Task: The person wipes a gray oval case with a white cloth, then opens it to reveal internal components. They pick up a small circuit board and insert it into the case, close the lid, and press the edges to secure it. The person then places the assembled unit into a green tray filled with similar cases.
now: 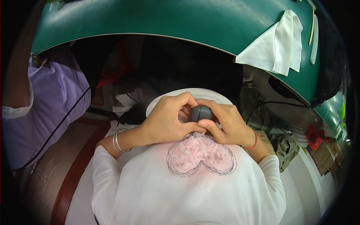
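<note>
Between my two hands, in front of my chest, is a small dark grey rounded object [200, 113] with a smooth surface and a thin dark seam down its middle. My left hand [165, 114] curls around its left side, with the fingertips partly hidden behind it. On the other side, my right hand [228, 123] is closed on it, thumb across the lower front and fingers over the top. Behind the hands shows the pale rim of a round white thing [206, 92], mostly covered by them.
A green table [150, 18] curves across the far side. White cloth [279, 45] hangs over its edge at right. At left sits a person in a purple garment [60, 86], with a black cable [60, 123] running past. Stacked brown cardboard [324, 157] lies at far right.
</note>
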Available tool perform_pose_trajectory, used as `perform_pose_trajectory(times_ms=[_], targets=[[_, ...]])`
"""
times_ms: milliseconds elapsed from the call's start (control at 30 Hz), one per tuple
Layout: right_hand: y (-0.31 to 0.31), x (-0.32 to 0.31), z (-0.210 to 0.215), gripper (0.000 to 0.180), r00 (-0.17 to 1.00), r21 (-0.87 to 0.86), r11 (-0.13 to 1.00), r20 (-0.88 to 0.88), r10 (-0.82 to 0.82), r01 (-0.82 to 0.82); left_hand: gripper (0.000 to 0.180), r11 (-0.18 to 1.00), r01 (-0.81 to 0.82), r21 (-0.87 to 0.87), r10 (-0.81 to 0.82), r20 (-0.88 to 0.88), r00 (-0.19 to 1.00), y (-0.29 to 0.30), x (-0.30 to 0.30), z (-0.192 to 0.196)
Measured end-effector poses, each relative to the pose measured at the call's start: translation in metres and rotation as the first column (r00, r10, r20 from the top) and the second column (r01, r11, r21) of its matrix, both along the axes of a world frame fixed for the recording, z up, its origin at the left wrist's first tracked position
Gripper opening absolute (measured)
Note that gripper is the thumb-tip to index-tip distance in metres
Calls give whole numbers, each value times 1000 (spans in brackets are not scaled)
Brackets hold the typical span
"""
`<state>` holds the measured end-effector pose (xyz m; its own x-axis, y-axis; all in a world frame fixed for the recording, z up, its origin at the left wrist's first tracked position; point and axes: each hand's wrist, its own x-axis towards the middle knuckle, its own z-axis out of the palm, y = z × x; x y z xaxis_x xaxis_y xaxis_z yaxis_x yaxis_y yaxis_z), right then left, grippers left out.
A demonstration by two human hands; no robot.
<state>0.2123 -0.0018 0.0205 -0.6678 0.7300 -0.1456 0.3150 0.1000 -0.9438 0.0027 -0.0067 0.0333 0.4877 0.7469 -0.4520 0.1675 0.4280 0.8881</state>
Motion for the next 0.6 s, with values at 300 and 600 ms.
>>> perform_pose_trajectory(times_ms=[300, 600], targets=[[-7, 4, -1, 38, 990, -120, 992, -128, -63, 47, 32, 957, -49, -287, 112, 206, 972, -13, 0, -7], [-1, 6, -17, 35, 975, -391, 920, -188, -115, 32, 31, 880, -76, -468, 203, 227, 953, -5, -2, -14]])
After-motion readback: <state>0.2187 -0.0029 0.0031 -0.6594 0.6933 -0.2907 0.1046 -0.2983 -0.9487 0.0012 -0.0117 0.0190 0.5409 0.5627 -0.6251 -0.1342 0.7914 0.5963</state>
